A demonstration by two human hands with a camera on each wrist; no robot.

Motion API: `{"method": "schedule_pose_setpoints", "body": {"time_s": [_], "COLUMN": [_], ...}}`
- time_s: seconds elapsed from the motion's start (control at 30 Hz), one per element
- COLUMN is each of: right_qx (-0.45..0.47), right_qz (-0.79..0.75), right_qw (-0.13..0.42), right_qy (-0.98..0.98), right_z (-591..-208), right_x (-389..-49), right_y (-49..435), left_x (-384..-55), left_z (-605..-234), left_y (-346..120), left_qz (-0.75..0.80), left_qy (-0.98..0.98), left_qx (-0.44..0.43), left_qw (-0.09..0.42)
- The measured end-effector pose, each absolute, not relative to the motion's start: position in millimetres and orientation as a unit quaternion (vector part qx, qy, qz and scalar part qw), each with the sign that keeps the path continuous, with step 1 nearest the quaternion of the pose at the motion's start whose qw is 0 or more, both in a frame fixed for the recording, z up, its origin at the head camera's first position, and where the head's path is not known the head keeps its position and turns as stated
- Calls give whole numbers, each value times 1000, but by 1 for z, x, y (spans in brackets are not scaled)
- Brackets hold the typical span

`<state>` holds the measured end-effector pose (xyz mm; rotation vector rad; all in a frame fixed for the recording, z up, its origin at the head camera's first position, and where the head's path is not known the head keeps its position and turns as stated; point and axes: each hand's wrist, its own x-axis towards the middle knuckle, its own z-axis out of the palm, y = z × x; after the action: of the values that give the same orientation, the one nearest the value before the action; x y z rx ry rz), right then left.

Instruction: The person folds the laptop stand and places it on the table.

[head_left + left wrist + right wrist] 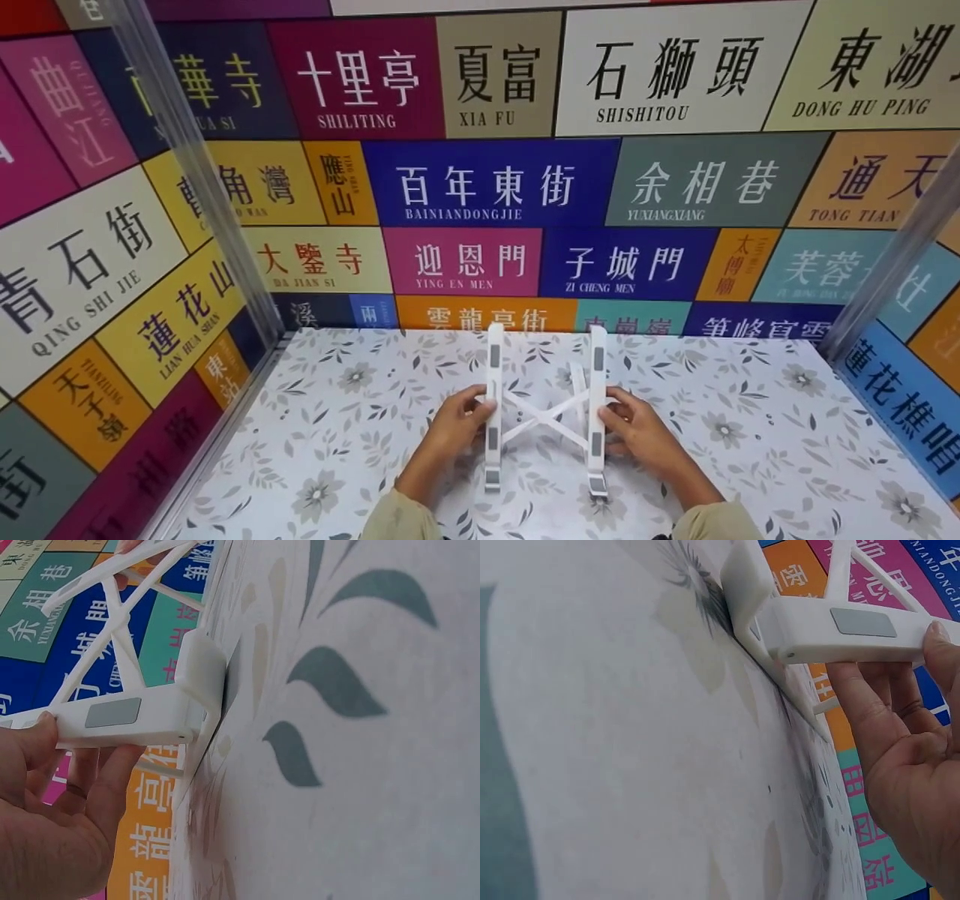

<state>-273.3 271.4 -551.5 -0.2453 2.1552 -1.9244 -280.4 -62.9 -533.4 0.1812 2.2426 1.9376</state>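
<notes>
A white folding laptop stand [493, 375] stands unfolded on the table, its two long arms joined by thin crossed struts. Grey pads sit along the arms, and small lips turn up at the near ends. My left hand [459, 420] grips the left arm between thumb and fingers. On the other side, my right hand [637, 426] holds the right arm the same way. In the left wrist view the left hand [64, 817] pinches the arm behind a grey pad. The right wrist view shows the right hand [907, 742] with its thumb on top and fingers beneath the arm.
The table [352, 435] has a white cover printed with grey flowers and leaves. Behind it rises a wall [495, 184] of coloured panels with Chinese lettering. Clear upright strips [202, 172] edge the table at left and right.
</notes>
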Motion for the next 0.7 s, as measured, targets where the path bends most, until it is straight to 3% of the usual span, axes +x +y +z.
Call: {"method": "schedule_pose_setpoints", "body": {"time_s": [0.3, 0.7], "right_qx": [-91, -85], "right_qz": [-648, -651], "right_qw": [84, 77], "right_qy": [751, 751], "right_z": [-554, -553], "right_x": [-275, -272], "right_y": [270, 268], "left_x": [-282, -280], "left_z": [-537, -538], "left_y": [-64, -60], "left_qz": [655, 641], "left_qy": [747, 763], "left_qx": [86, 70], "left_qw": [73, 54]}}
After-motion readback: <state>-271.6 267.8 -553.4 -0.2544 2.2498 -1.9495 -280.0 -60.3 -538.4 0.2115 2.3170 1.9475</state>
